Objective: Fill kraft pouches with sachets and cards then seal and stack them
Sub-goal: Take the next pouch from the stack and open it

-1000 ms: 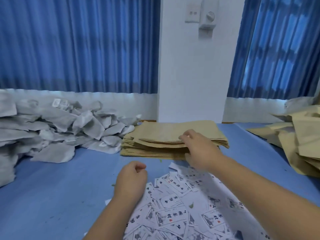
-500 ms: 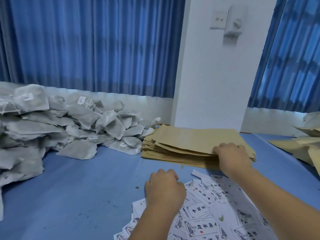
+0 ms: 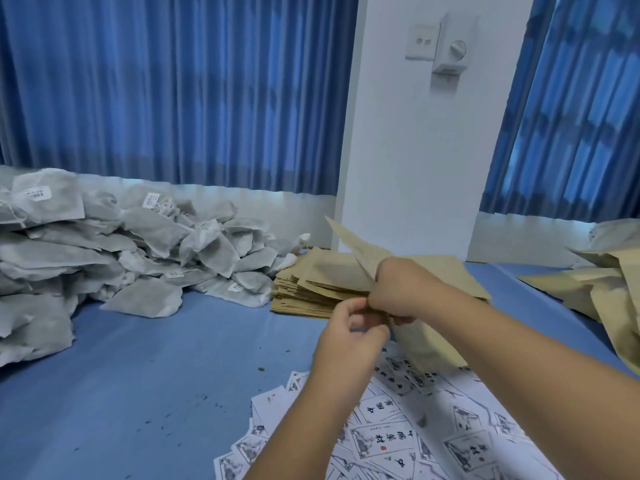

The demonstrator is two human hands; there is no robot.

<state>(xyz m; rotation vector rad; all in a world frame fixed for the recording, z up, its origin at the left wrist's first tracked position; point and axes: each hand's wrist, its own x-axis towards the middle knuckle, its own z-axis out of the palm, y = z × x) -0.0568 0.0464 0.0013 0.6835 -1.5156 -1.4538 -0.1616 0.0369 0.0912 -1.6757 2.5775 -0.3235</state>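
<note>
Head view: your right hand [image 3: 401, 289] is curled round one kraft pouch [image 3: 424, 341], held just above the near edge of the pouch stack [image 3: 311, 292]. The pouch's long axis slants from a far tip over the stack down to a near end over the cards [image 3: 388, 441]. Your left hand [image 3: 349, 330], just in front of the stack and close against the right, pinches the pouch's edge between thumb and fingertips, apparently to part its mouth; the sachets [image 3: 145, 258] lie left of the stack on the tabletop [image 3: 138, 375], nearer your left hand, which I judge better placed to fetch one.
</note>
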